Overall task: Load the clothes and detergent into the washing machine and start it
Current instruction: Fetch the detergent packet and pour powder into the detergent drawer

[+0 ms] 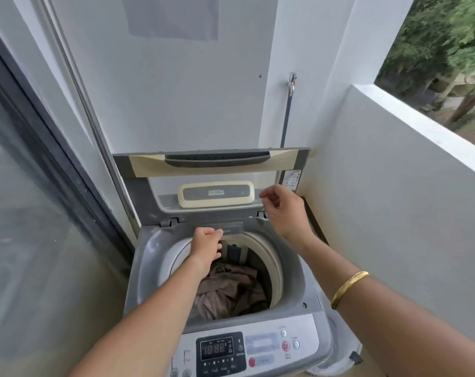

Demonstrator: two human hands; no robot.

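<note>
A grey top-loading washing machine [149,257] stands in front of me with its lid [217,170] folded up against the wall. Brownish clothes [230,289] lie in the drum. My left hand [206,244] reaches to the back rim of the opening, its fingers curled at the dark detergent drawer [230,230]. My right hand [284,206] hovers near the lid's right hinge, thumb and fingers loosely pinched with nothing visible in them. The control panel [220,349] near me shows a lit display.
A glass sliding door [27,213] runs along the left. A white parapet wall [394,200] closes the right side. A tap with a grey hose [289,104] hangs on the back wall above the machine. A gold bangle [349,288] is on my right wrist.
</note>
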